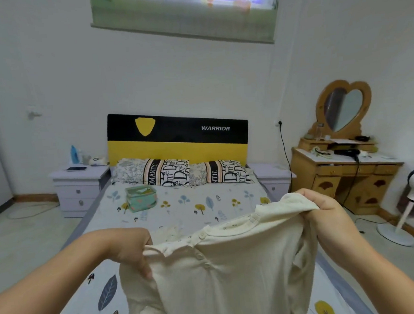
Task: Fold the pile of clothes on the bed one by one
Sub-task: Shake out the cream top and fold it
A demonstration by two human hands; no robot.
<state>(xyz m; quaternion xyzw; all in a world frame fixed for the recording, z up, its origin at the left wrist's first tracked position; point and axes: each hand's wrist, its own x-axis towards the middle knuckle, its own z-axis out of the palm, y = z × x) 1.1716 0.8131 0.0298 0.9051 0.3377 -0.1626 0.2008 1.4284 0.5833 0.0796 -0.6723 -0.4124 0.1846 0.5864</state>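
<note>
Two hands up | left hand (131,248) grips cream shirt (232,271) by one shoulder | right hand (325,210) grips the other | shirt hangs above bed (180,207)

I hold a garment (232,264) up over the near end of the bed (180,212), my left hand (131,248) at its left shoulder and my right hand (323,205) at its right. Farther back on the bed sits a small bag (141,198), left of centre, before two pillows (182,174) against the headboard (178,139). A nightstand (79,189) stands left of the bed, a dressing table (342,172) to the right, and a fan (412,202) beside it, nearer me.
</note>
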